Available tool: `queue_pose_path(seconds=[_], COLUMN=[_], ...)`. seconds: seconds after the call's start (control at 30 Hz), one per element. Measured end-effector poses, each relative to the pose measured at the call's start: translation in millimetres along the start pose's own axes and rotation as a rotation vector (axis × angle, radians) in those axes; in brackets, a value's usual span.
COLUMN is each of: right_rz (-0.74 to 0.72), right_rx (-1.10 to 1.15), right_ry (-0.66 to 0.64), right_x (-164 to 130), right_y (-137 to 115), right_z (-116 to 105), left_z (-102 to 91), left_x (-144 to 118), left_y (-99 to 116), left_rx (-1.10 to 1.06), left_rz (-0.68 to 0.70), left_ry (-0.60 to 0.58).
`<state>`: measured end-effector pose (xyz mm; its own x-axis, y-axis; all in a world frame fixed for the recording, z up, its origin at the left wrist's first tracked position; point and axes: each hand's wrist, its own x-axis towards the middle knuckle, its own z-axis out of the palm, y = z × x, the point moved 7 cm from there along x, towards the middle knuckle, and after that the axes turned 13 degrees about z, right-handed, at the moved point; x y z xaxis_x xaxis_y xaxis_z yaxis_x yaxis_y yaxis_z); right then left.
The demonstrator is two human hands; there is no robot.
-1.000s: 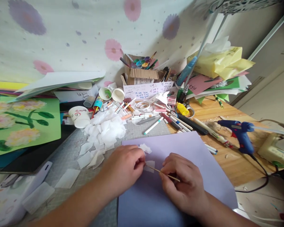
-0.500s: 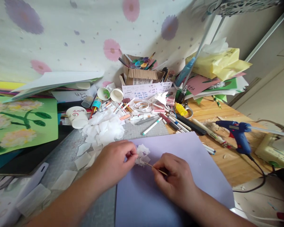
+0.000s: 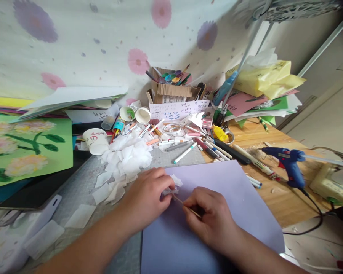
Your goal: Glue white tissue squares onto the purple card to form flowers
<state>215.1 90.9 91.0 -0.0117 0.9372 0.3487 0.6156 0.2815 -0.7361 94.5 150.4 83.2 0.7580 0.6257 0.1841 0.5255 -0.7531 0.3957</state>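
Note:
My left hand pinches a small bunch of white tissue paper at the near left edge of a lilac paper sheet. My right hand holds a thin wooden stick whose tip touches the tissue bunch between my left fingers. Both hands rest low over the lilac sheet. A heap of cut white tissue squares lies just behind my left hand, with loose squares scattered to its left.
A blue glue gun with its cord lies on the wooden table at right. Markers and pens, paper cups, a cardboard box and paper stacks crowd the back. A green flower picture lies at left.
The tissue pieces have been gathered into a tighter bunch in my left fingers. My right hand and the stick have shifted left towards the bunch.

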Motion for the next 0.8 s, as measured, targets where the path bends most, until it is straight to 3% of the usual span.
queue_pose_path(seconds=[0.2,0.43,0.53,0.67,0.8], right_rz=[0.039,0.030,0.036,0.009,-0.003], right_rx=[0.037,0.014,0.020,0.018,-0.016], right_ry=[0.177,0.043,0.017,0.008,0.000], right_x=[-1.9,0.0,0.6,0.1,-2.2], right_y=[4.7,5.9,4.9,3.2,4.7], right_z=[-18.8,-3.8,-1.7,-1.4,0.4], left_z=[4.0,-4.5,-24.6,-60.1,-72.2], left_x=[-0.5,-1.5,-5.6,-20.2,-30.8], left_y=[3.1,-1.7,-20.4,-59.7,-79.7], left_rx=[0.065,0.042,0.019,0.114,0.230], left_rz=[0.074,0.105,0.024,-0.212,-0.325], left_ry=[-0.064,-0.082,0.000,0.170,0.179])
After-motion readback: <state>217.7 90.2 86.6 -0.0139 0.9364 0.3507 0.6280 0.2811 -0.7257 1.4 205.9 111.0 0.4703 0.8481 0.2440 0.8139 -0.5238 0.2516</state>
